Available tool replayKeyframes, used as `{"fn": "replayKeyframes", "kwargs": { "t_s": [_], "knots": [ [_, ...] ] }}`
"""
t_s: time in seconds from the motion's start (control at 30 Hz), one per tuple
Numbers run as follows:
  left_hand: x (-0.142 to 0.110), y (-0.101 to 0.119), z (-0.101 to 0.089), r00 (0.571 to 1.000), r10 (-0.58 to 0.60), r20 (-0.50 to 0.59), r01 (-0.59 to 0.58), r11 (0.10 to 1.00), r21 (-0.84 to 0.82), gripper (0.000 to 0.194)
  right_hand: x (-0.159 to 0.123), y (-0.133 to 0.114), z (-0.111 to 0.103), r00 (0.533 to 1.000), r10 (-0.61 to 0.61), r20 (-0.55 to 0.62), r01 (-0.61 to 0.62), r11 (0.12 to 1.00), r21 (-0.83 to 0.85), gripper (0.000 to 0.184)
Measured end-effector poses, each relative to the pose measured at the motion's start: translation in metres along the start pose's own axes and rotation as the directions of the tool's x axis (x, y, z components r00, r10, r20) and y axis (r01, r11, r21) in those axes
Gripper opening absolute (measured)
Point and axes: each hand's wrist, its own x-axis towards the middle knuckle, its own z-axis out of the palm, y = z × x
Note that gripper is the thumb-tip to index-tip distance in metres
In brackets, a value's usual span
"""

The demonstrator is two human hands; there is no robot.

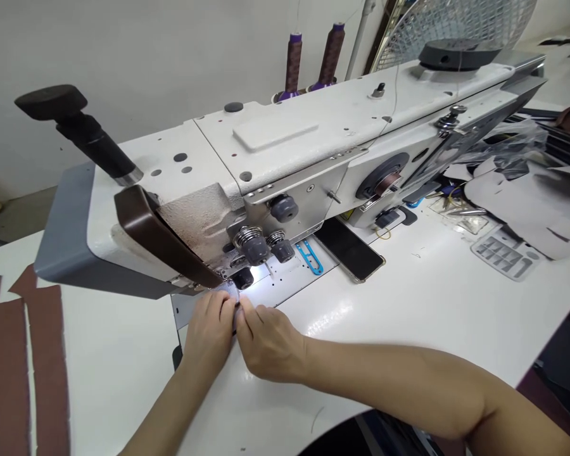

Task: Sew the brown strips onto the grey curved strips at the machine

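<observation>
My left hand (209, 334) and my right hand (265, 342) meet knuckle to knuckle on the white table, just in front of the lit needle area of a white industrial sewing machine (285, 152). Both hands have their fingers curled in a pinch around a small dark item (235, 315) between them; I cannot make out what it is. A brown strap (159, 237) hangs over the machine head above my left hand. The needle itself is hidden behind the machine's knobs (256, 244).
Brown cut leather strips (28, 354) lie at the table's left edge. A black phone (350, 249) and blue thread snips (310, 257) lie under the machine arm. Two thread cones (313, 57) and a fan (451, 22) stand behind. Clutter and a grey tray (503, 253) sit at right.
</observation>
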Motion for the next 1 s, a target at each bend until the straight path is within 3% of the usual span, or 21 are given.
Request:
{"fn": "replayKeyframes", "kwargs": {
  "t_s": [0.17,0.27,0.43,0.63,0.8,1.0],
  "knots": [
    [0.002,0.003,-0.005,0.997,0.059,-0.058,-0.058,0.998,0.030,0.018,0.001,0.003,0.002,0.977,-0.072,0.200,0.060,0.996,0.063,0.039],
    [0.006,0.002,-0.009,0.985,0.130,-0.110,-0.127,0.991,0.027,0.022,0.004,0.005,0.006,0.958,-0.115,0.261,0.098,0.992,0.078,0.041],
    [0.013,-0.001,-0.014,0.977,0.163,-0.137,-0.160,0.987,0.031,0.026,0.011,0.008,0.011,0.951,-0.144,0.274,0.131,0.989,0.065,0.042],
    [0.015,-0.016,-0.003,0.976,0.172,-0.134,-0.163,0.983,0.079,0.023,0.011,0.010,0.013,0.955,-0.071,0.287,0.068,0.997,0.021,0.042],
    [0.014,-0.025,0.006,0.987,0.132,-0.093,-0.116,0.981,0.158,0.024,0.010,0.011,0.013,0.943,-0.066,0.326,0.063,0.998,0.021,0.041],
    [0.009,-0.029,0.012,0.997,0.066,-0.045,-0.060,0.990,0.130,0.025,0.008,0.011,0.016,0.939,-0.064,0.338,0.065,0.998,0.009,0.041]
  ]
}}
